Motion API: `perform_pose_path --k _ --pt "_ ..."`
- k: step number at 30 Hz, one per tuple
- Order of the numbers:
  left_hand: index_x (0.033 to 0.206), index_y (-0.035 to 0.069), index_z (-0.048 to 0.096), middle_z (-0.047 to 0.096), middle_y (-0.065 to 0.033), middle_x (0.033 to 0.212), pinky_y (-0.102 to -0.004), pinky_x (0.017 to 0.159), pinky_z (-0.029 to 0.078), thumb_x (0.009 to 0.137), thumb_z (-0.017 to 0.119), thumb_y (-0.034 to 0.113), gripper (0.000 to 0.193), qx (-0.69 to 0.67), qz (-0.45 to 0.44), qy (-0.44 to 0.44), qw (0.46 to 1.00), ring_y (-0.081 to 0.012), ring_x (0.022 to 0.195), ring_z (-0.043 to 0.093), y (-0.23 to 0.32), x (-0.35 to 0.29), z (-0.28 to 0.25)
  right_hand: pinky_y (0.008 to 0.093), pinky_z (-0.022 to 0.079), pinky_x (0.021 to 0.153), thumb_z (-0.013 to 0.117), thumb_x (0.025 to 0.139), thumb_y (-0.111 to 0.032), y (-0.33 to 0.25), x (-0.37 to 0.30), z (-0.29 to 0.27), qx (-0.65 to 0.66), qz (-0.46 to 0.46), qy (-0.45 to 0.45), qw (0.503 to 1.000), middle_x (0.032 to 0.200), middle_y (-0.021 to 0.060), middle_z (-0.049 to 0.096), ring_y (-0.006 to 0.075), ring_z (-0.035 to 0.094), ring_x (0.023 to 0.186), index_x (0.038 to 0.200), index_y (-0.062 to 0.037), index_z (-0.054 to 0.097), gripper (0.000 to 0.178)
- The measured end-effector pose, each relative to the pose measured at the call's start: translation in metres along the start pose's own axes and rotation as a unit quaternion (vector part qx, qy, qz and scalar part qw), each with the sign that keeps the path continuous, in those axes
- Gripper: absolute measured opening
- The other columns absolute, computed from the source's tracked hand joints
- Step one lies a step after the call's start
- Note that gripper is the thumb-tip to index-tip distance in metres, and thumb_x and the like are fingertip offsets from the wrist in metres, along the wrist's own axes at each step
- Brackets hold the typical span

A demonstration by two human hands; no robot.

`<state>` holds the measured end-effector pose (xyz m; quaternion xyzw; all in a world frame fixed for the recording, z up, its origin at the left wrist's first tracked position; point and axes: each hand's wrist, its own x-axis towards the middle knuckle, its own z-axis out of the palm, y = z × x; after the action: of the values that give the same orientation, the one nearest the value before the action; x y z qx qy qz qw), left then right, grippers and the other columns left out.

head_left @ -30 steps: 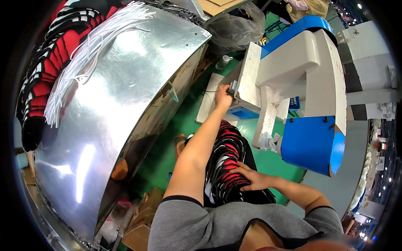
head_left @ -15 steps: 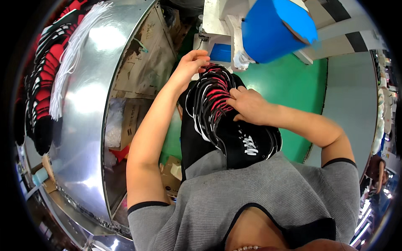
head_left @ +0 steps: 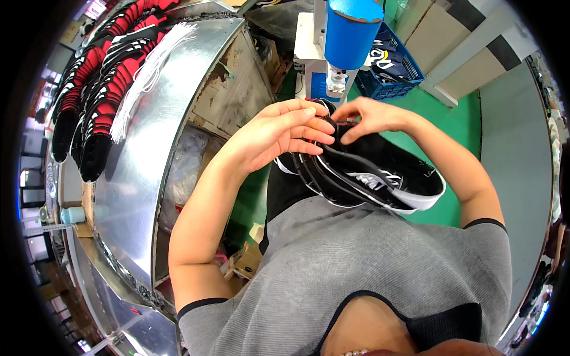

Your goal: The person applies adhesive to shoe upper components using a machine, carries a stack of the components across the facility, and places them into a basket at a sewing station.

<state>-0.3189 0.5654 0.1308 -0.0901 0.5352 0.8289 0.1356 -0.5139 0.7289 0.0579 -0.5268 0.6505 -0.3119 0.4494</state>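
Observation:
A stack of black, red and white shoe uppers [head_left: 314, 178] rests on my lap, edges fanned. The topmost shoe upper [head_left: 386, 157] is lifted and bent open, showing its dark inside and a white rim at the right end. My right hand [head_left: 377, 117] curls its thumb and fingers round this upper's far edge. My left hand [head_left: 285, 133] lies against the left side of the stack, fingers stretched out and slightly apart, palm partly showing. Its fingertips reach the uppers' edges near the right hand; whether they press on them is hard to see.
On the left, a shiny metal-topped table [head_left: 172, 89] carries rows of red and black shoe uppers [head_left: 107, 113] and a bundle of white laces [head_left: 148, 71]. Ahead stands a white machine with a blue cylinder [head_left: 353, 38]. Behind it a blue crate [head_left: 395, 86] holds dark pieces.
The top upper has been raised and opened away from the stack. My right hand has moved up to its far edge, and my left hand has come down and right with fingers extended.

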Motion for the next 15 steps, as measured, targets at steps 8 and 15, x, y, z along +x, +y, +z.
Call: perform_pose_path --k 8,15 --pt "0.117 -0.004 0.052 0.062 -0.014 0.105 -0.0292 0.08 0.049 0.098 0.045 0.026 0.036 0.135 0.042 0.188 0.972 -0.019 0.093 0.06 0.023 -0.016 0.021 0.0288 0.045 0.083 0.08 0.065 -0.02 -0.014 -0.011 -0.006 0.048 -0.083 0.041 0.995 0.097 0.0059 0.064 0.0139 0.057 0.09 0.103 -0.0007 0.065 0.045" --pt "0.135 -0.009 0.033 0.042 -0.0255 0.135 -0.0458 0.109 0.029 0.097 0.031 0.053 0.073 -0.002 0.167 0.086 0.982 -0.0348 0.131 0.037 0.054 -0.048 0.056 0.0322 0.042 0.09 0.071 0.067 -0.01 -0.073 0.055 -0.016 0.175 -0.263 0.357 0.879 0.102 0.0102 0.058 0.02 0.054 0.102 0.111 -0.0027 0.052 0.049"
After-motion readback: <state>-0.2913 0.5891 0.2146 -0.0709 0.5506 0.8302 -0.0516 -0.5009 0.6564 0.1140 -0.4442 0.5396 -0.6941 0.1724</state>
